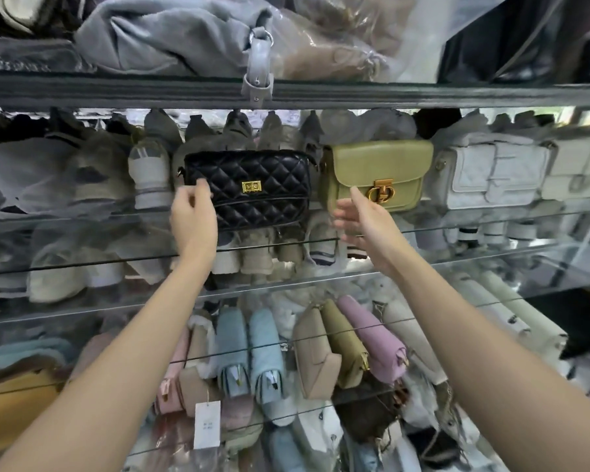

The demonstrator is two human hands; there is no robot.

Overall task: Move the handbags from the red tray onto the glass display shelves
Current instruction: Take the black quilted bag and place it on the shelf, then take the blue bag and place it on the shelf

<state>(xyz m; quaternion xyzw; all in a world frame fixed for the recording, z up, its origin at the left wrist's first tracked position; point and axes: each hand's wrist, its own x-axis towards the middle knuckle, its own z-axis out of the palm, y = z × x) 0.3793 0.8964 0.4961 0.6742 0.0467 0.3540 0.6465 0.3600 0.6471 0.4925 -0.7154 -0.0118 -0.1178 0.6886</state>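
Observation:
A black quilted handbag point(252, 185) with a gold clasp stands upright on the middle glass shelf point(82, 219). My left hand point(193, 216) grips its lower left corner, thumb on the front. To its right, touching it, stands an olive green handbag point(375, 168) with a round gold clasp. My right hand point(361, 219) hovers open in front of the green bag's lower left corner, fingers spread, holding nothing. The red tray is out of view.
White quilted bags point(491, 175) stand right of the green one. Grey wrapped bags point(171, 32) fill the top shelf, with a strap point(258, 69) hanging over its edge. Lower glass shelves hold pastel bags point(263, 352) and a white price tag point(206, 424).

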